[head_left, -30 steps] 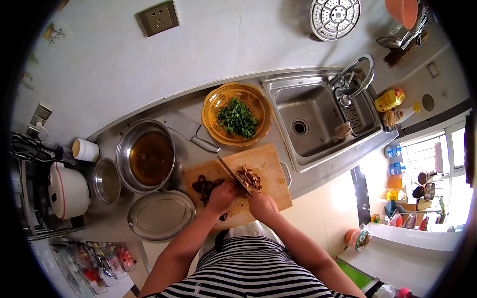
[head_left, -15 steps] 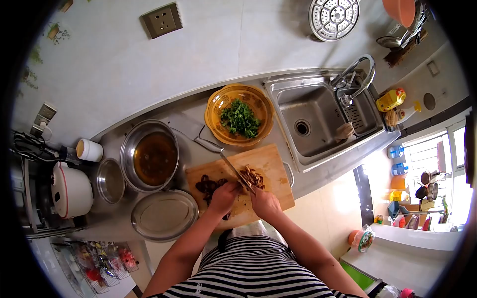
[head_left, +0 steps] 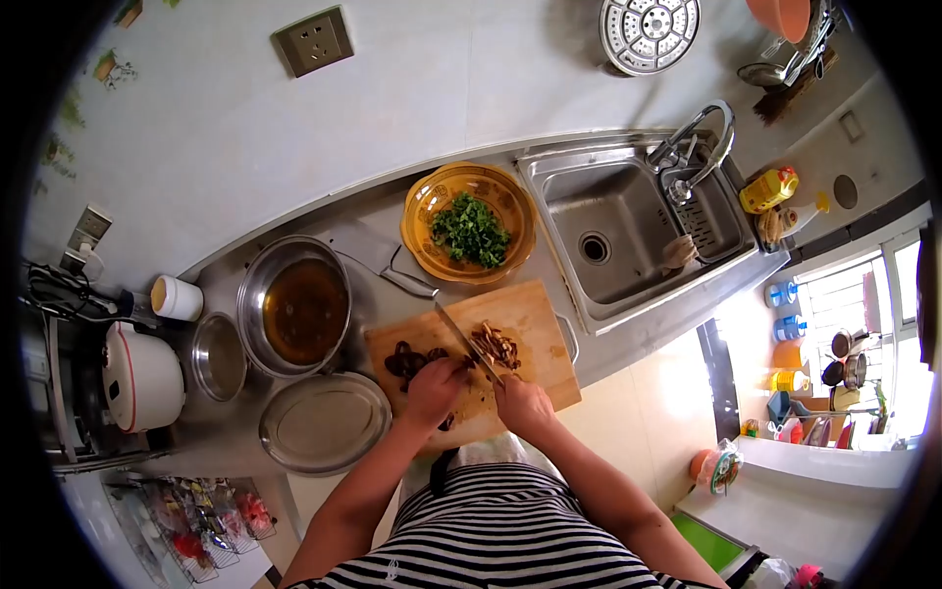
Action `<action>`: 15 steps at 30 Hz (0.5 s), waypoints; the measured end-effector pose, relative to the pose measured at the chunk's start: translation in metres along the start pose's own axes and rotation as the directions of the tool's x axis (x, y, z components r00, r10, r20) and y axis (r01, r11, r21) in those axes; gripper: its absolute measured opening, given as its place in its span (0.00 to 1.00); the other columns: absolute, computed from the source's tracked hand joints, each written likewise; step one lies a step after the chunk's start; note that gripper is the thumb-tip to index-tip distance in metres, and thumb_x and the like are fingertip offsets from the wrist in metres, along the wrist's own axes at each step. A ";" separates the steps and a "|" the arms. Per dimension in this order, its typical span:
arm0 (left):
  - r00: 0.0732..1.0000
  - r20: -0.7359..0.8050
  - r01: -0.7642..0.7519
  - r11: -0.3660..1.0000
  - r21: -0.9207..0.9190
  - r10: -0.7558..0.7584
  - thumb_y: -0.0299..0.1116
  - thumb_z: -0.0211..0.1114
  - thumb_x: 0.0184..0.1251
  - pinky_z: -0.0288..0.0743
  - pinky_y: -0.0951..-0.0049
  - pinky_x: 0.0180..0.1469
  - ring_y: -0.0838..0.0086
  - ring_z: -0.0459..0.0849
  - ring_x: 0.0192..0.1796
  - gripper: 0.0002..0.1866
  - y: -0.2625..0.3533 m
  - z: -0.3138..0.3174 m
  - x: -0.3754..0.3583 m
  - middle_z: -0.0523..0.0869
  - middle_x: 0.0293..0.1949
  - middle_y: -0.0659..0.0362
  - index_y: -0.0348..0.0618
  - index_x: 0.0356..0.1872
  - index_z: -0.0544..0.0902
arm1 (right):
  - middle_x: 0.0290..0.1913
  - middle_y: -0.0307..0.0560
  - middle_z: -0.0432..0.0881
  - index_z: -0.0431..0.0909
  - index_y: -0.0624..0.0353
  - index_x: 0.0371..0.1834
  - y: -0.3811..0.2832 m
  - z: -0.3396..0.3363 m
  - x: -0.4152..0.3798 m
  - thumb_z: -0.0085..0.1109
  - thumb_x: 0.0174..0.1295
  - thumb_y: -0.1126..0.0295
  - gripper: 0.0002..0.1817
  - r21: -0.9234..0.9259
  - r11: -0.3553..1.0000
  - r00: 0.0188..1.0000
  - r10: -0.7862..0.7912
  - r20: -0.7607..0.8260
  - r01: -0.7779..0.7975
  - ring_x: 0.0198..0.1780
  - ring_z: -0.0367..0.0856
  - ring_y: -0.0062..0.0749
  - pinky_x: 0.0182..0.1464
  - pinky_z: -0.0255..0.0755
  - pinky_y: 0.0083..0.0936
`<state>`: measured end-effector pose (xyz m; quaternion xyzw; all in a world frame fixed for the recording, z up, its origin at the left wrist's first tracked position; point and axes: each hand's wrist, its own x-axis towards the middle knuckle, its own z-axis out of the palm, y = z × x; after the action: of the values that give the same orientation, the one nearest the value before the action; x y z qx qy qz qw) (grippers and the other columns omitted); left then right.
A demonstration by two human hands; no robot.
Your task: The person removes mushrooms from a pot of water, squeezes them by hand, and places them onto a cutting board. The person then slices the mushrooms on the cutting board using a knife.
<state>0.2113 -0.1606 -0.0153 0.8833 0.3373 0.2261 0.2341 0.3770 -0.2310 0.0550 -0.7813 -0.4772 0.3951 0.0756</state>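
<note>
A wooden cutting board (head_left: 540, 339) lies on the counter in front of me. My right hand (head_left: 526, 404) is closed on the handle of a knife (head_left: 459, 334), whose blade slants up and left across the board. My left hand (head_left: 436, 391) is pressed down left of the blade, fingers curled on dark brown pieces that they partly hide. More dark brown chunks (head_left: 404, 363) lie beyond this hand, at the board's left. Right of the blade is a pile of thin brown strips (head_left: 496, 346).
Behind the board are an orange bowl (head_left: 420, 221) of chopped greens and metal tongs (head_left: 407, 283). To the left stand a steel bowl (head_left: 257, 339) of brown liquid, an oval metal plate (head_left: 326, 422) and a smaller metal bowl (head_left: 218, 358). A sink (head_left: 589, 216) is at the right.
The whole view has shifted slightly. My left hand has moved a little left and away from my right hand, which still holds the knife.
</note>
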 end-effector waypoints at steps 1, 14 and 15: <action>0.998 -0.039 -0.042 0.996 0.081 0.045 0.26 0.60 0.50 0.77 0.66 0.46 0.61 0.80 0.45 0.13 -0.001 -0.004 -0.002 0.82 0.41 0.57 0.43 0.39 0.83 | 0.36 0.64 0.82 0.76 0.56 0.44 0.004 0.002 -0.001 0.46 0.66 0.58 0.15 -0.028 1.000 1.000 0.007 0.013 -0.007 0.42 0.80 0.62 0.46 0.72 0.52; 0.992 0.124 0.038 0.995 -0.090 -0.027 0.27 0.58 0.57 0.76 0.65 0.43 0.60 0.81 0.41 0.10 0.004 0.018 0.012 0.83 0.42 0.57 0.43 0.39 0.83 | 0.39 0.64 0.82 0.77 0.57 0.41 0.016 -0.014 -0.001 0.45 0.66 0.58 0.16 -0.078 0.994 0.997 0.080 0.009 -0.079 0.44 0.80 0.60 0.47 0.72 0.51; 0.992 0.125 0.039 0.995 -0.094 -0.027 0.27 0.58 0.57 0.76 0.65 0.43 0.60 0.81 0.41 0.10 0.005 0.019 0.014 0.83 0.42 0.57 0.43 0.39 0.83 | 0.39 0.64 0.82 0.77 0.59 0.41 0.015 -0.017 -0.007 0.45 0.64 0.63 0.14 -0.112 0.990 0.996 0.089 0.013 -0.087 0.45 0.81 0.58 0.47 0.73 0.49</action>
<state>0.2333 -0.1591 -0.0246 0.8776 0.3256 0.1831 0.3004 0.3973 -0.2404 0.0627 -0.8010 -0.4643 0.3778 0.0100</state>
